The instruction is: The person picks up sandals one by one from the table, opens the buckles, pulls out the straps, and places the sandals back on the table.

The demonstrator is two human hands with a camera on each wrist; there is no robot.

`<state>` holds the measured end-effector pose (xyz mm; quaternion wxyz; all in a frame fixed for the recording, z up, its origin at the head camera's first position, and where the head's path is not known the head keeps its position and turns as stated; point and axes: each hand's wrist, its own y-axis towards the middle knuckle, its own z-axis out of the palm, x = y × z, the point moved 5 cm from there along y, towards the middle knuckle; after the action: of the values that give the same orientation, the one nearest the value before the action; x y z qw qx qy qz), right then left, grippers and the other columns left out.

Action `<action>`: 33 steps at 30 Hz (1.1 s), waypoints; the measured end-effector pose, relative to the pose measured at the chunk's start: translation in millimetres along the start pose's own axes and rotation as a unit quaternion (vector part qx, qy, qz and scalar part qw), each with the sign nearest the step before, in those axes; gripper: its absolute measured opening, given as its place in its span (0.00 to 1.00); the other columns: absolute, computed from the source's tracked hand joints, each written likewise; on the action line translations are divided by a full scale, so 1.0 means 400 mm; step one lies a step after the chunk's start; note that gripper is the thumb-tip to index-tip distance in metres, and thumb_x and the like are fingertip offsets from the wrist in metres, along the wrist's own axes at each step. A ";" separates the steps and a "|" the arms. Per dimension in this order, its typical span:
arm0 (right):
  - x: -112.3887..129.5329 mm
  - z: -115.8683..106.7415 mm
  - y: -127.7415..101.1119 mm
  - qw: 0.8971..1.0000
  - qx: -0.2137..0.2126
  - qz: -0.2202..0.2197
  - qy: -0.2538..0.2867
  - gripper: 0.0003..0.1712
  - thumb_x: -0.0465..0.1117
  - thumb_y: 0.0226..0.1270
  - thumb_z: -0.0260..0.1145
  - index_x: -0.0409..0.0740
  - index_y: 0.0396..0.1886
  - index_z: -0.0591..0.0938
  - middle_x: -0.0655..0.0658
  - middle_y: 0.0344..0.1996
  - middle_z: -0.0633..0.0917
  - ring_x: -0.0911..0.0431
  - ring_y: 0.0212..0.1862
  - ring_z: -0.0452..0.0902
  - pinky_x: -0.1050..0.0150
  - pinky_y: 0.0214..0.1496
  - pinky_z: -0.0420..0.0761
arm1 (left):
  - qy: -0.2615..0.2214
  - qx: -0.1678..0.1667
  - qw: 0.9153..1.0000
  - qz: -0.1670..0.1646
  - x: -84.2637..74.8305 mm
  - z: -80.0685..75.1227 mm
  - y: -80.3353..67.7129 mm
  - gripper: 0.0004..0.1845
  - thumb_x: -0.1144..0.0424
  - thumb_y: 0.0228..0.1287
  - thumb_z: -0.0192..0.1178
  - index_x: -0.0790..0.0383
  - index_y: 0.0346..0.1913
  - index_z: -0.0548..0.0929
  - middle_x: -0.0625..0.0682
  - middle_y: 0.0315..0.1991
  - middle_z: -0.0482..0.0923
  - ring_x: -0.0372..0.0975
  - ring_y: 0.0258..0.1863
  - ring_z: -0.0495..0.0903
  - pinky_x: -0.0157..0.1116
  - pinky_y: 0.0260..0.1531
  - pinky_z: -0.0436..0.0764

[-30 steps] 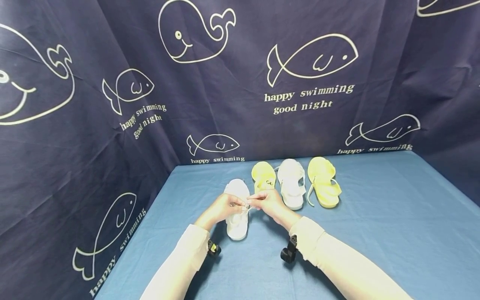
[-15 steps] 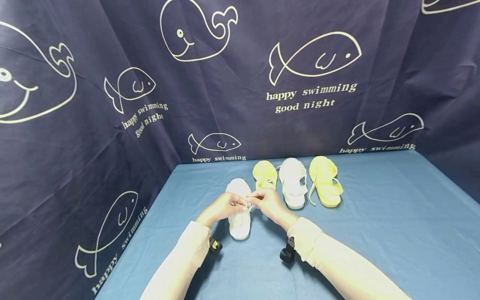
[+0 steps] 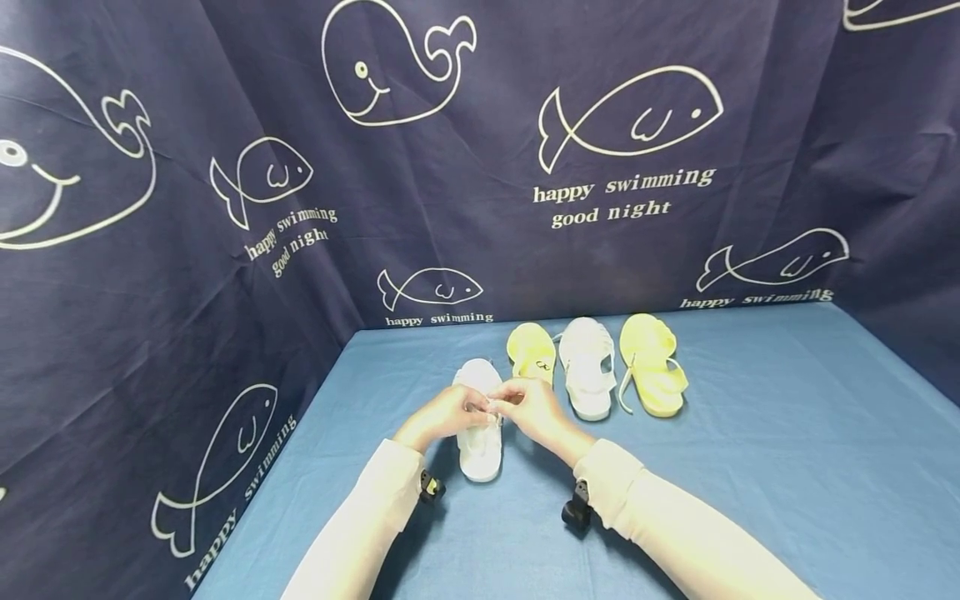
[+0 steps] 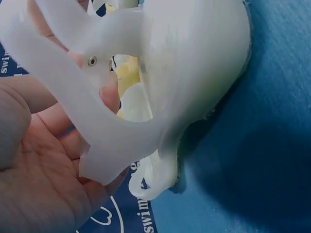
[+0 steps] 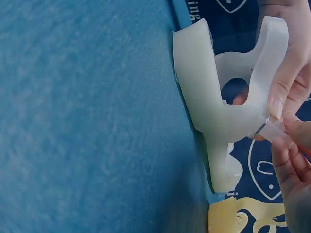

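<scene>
A white sandal (image 3: 480, 457) stands on the blue cloth, its toe pointing away. My left hand (image 3: 452, 412) pinches the sandal's ankle strap near a small metal buckle (image 5: 262, 126). In the left wrist view the same hand (image 4: 43, 160) lies behind the translucent straps (image 4: 73, 92), one of which has a metal rivet (image 4: 92, 61). My right hand (image 3: 534, 408) pinches the short strap end (image 5: 276, 135) beside the buckle, its fingertips (image 5: 281, 145) close to the left thumb. The fingers partly hide how strap and buckle sit together.
To the right stand a yellow sandal (image 3: 531, 343), another white sandal (image 3: 588, 398) and a second yellow sandal (image 3: 660, 396) with a loose strap (image 3: 625, 392). Blue cloth (image 3: 712, 467) covers the table. A dark printed curtain (image 3: 480, 183) hangs behind and at the left.
The right hand's fingertips have shifted slightly left, closer to the left hand. The left hand still holds the strap. The whole head view has shifted slightly.
</scene>
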<state>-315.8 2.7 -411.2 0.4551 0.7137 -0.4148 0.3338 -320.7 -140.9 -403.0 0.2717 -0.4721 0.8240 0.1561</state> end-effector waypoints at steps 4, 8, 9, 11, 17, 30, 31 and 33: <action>-0.018 -0.003 -0.007 0.997 0.013 0.053 0.062 0.12 0.32 0.53 0.74 0.34 0.39 0.87 0.39 0.32 0.88 0.62 0.30 0.78 0.73 0.33 0.78 | -0.024 0.004 1.000 0.010 0.011 0.004 0.001 0.09 0.65 0.61 0.64 0.68 0.39 0.87 0.55 0.35 0.87 0.33 0.31 0.80 0.30 0.34 0.81; -0.047 -0.003 -0.023 0.981 0.028 0.126 0.142 0.18 0.31 0.53 0.73 0.30 0.45 0.84 0.37 0.34 0.88 0.64 0.32 0.80 0.72 0.38 0.81 | -0.055 -0.005 0.998 0.043 0.036 0.014 0.002 0.10 0.60 0.64 0.62 0.64 0.38 0.88 0.51 0.33 0.87 0.32 0.32 0.80 0.31 0.35 0.81; -0.054 -0.001 -0.027 0.977 0.030 0.140 0.156 0.19 0.30 0.53 0.73 0.29 0.46 0.83 0.38 0.35 0.88 0.64 0.32 0.81 0.71 0.39 0.81 | -0.059 -0.010 0.997 0.040 0.039 0.015 0.000 0.10 0.60 0.64 0.62 0.65 0.38 0.88 0.52 0.34 0.87 0.32 0.32 0.80 0.30 0.35 0.80; -0.065 0.005 -0.036 0.969 0.031 0.165 0.184 0.20 0.30 0.53 0.72 0.28 0.48 0.82 0.37 0.37 0.88 0.63 0.33 0.83 0.68 0.42 0.84 | -0.067 -0.017 0.997 0.034 0.042 0.017 -0.003 0.10 0.62 0.64 0.62 0.67 0.39 0.87 0.55 0.34 0.86 0.31 0.31 0.78 0.29 0.34 0.80; -0.077 0.016 -0.046 0.963 0.015 0.179 0.200 0.18 0.28 0.55 0.70 0.26 0.47 0.82 0.34 0.39 0.88 0.60 0.34 0.85 0.63 0.43 0.86 | -0.058 -0.023 0.998 -0.011 0.024 0.010 -0.009 0.09 0.67 0.61 0.62 0.70 0.39 0.86 0.59 0.37 0.86 0.32 0.32 0.79 0.27 0.36 0.79; -0.031 0.005 -0.023 0.996 0.076 0.041 0.007 0.13 0.29 0.58 0.68 0.33 0.44 0.86 0.38 0.43 0.87 0.56 0.39 0.83 0.67 0.41 0.83 | -0.041 -0.009 0.999 -0.019 0.016 0.014 -0.005 0.07 0.66 0.61 0.64 0.66 0.39 0.88 0.55 0.37 0.87 0.30 0.33 0.78 0.26 0.36 0.78; -0.025 0.004 -0.021 0.996 0.081 0.024 -0.001 0.14 0.29 0.58 0.68 0.32 0.45 0.85 0.37 0.43 0.87 0.54 0.40 0.83 0.66 0.42 0.83 | -0.039 -0.010 0.999 -0.017 0.015 0.012 -0.005 0.07 0.66 0.61 0.64 0.66 0.38 0.88 0.55 0.37 0.87 0.30 0.33 0.77 0.26 0.36 0.78; -0.018 0.004 -0.019 0.996 0.088 0.005 -0.004 0.16 0.28 0.59 0.67 0.31 0.49 0.84 0.36 0.42 0.87 0.51 0.40 0.84 0.64 0.44 0.84 | -0.036 -0.011 0.999 -0.014 0.015 0.010 -0.004 0.07 0.66 0.61 0.64 0.66 0.38 0.88 0.55 0.36 0.87 0.30 0.32 0.76 0.26 0.37 0.78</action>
<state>-312.1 5.3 -420.8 0.3869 0.7502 -0.3894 0.3686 -320.6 -143.8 -409.7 0.2980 -0.4809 0.8050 0.1783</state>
